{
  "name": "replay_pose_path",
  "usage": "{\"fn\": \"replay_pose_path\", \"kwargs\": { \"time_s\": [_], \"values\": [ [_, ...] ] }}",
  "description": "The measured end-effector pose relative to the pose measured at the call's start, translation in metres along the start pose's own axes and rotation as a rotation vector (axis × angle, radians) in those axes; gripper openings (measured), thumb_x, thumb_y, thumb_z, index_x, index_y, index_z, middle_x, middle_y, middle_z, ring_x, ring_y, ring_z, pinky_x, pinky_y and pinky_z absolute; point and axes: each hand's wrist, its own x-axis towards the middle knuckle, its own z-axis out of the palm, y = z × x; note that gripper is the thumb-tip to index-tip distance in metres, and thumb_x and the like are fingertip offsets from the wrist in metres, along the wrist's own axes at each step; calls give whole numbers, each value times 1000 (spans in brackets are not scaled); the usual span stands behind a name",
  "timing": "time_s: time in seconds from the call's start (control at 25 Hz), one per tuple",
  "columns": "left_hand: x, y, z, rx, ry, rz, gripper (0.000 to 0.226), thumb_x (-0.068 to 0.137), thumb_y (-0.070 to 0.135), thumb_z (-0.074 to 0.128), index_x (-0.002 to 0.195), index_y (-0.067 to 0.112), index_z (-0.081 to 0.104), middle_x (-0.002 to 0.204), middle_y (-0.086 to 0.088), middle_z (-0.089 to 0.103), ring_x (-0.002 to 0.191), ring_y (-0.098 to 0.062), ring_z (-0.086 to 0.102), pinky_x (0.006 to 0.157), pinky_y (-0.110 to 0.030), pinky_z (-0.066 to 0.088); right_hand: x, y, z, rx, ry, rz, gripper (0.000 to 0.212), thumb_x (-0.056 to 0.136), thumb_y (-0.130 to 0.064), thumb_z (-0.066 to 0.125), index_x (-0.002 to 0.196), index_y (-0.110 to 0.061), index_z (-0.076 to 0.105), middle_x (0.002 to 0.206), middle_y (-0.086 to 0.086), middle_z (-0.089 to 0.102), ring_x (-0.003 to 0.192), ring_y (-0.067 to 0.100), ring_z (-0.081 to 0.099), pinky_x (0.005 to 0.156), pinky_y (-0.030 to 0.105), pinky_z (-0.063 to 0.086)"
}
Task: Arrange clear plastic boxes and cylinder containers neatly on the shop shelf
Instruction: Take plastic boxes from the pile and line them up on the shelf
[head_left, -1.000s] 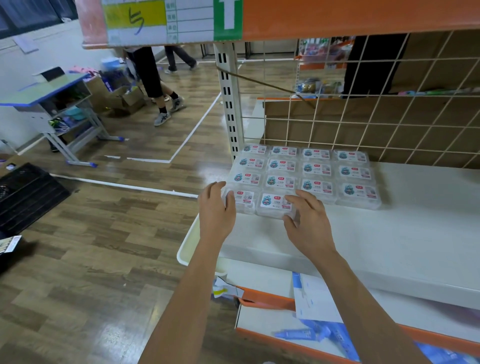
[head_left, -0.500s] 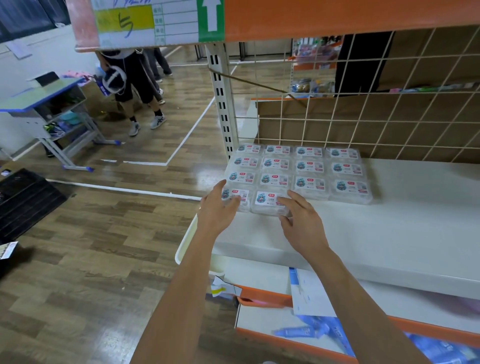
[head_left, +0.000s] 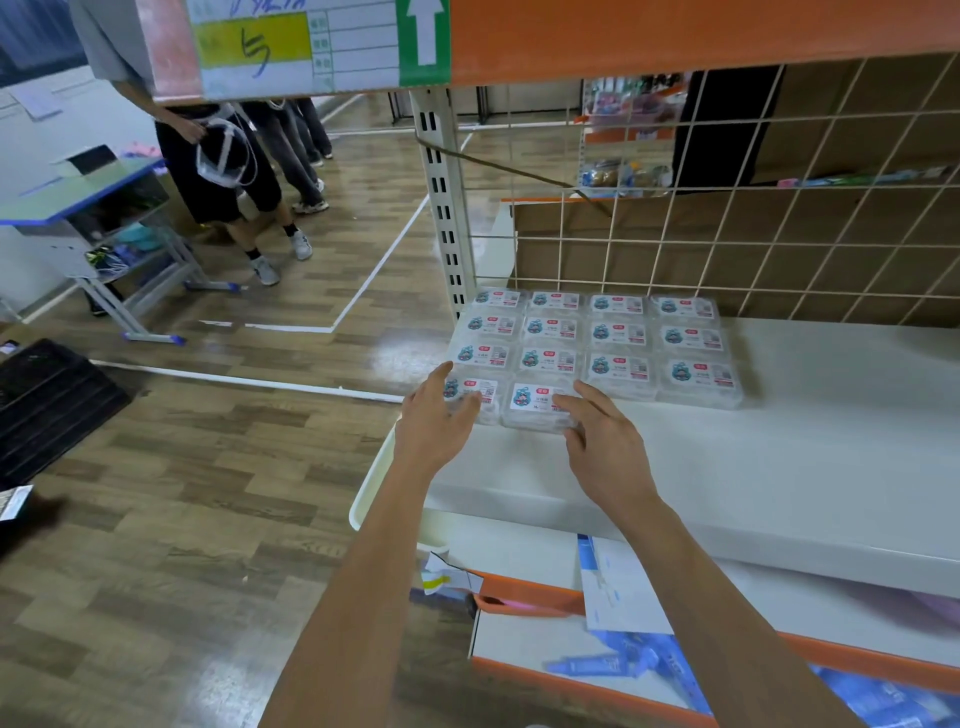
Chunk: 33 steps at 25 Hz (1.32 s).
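The step in hand seems to be the squaring of a new front row; the clear plastic boxes (head_left: 618, 338) lie flat on the white shelf (head_left: 779, 441) at its left end, three full rows of four packed close together, and in front of them only two boxes start the fourth row; the left hand (head_left: 435, 415) rests with nearly straight fingers on the corner box (head_left: 485, 392), and the right hand (head_left: 605, 441) presses its spread fingers against the right side and top of the second front box (head_left: 535, 402); so the grip of neither hand is wrapped round anything, both only push and steady; I see no cylinder containers in this view; the next move, I judge, calls for a gentle push of the pair toward the row behind until the edges are in line, then two more boxes to fill the row; behind the shelf stands a wire grid (head_left: 779, 249), above it an orange shelf (head_left: 675, 36) with a label card (head_left: 291, 47); a lower shelf (head_left: 519, 644) carries blue packets (head_left: 623, 662); the wooden floor (head_left: 182, 467) has white tape lines (head_left: 260, 382), a desk (head_left: 78, 202) and some people (head_left: 223, 171) stand further back.
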Motion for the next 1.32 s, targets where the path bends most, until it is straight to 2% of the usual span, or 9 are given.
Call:
{"fn": "replay_pose_path", "kwargs": {
  "time_s": [0.24, 0.4, 0.52, 0.76, 1.08, 1.2, 1.32],
  "values": [
    [-2, 2, 0, 21, 61, 60, 57, 92, 37, 53, 142, 14, 37, 137, -5, 50, 127, -27, 43, 105, -46, 36, -1, -3, -1, -7, 8, 12, 40, 85, -11, 62, 124, -17, 58, 144, 4, 41, 121, 25, 48, 100, 30, 39],
    [-7, 4, 3, 223, 289, 269, 47, 92, 35, 51, 128, 5, 52, 126, -11, 58, 121, -33, 47, 104, -42, 36, -1, -6, -3, 12, 75, -6, 38, 86, -12, 60, 123, -16, 59, 140, 0, 46, 124, 21, 44, 97, 20, 31],
    [-13, 12, 13, 356, 392, 432, 49, 88, 39, 41, 120, 5, 58, 120, -13, 62, 120, -35, 50, 100, -45, 41, -2, -7, -7, 11, 93, 6, 39, 86, -12, 60, 125, -16, 57, 139, -1, 48, 127, 19, 42, 99, 21, 31],
    [-19, 60, 55, 398, 220, 557, 47, 87, 37, 41, 119, 8, 59, 122, -13, 60, 121, -35, 49, 101, -46, 39, -9, 10, -32, -27, 162, 30, 39, 85, -6, 58, 124, -13, 58, 136, 2, 51, 125, 23, 45, 100, 29, 38],
    [-53, 156, 154, 334, 16, 747, 45, 88, 37, 39, 117, 11, 61, 121, -9, 61, 119, -32, 50, 100, -46, 42, -37, 77, -112, -52, 330, 159, 47, 74, 6, 64, 118, -9, 62, 128, 8, 58, 117, 29, 51, 99, 36, 43],
    [-74, 198, 198, 286, -30, 827, 34, 88, 28, 52, 116, 10, 61, 119, -8, 62, 117, -32, 51, 96, -47, 44, -55, 114, -151, -84, 362, 250, 48, 79, 3, 60, 124, -12, 58, 136, 5, 51, 125, 24, 44, 99, 24, 32],
    [-98, 238, 238, 258, -58, 900, 42, 88, 34, 39, 115, 11, 62, 117, -6, 63, 115, -29, 53, 96, -42, 46, -76, 153, -189, -99, 416, 306, 48, 79, 2, 61, 124, -12, 57, 137, 4, 50, 125, 23, 44, 95, 20, 29]
  ]
}}
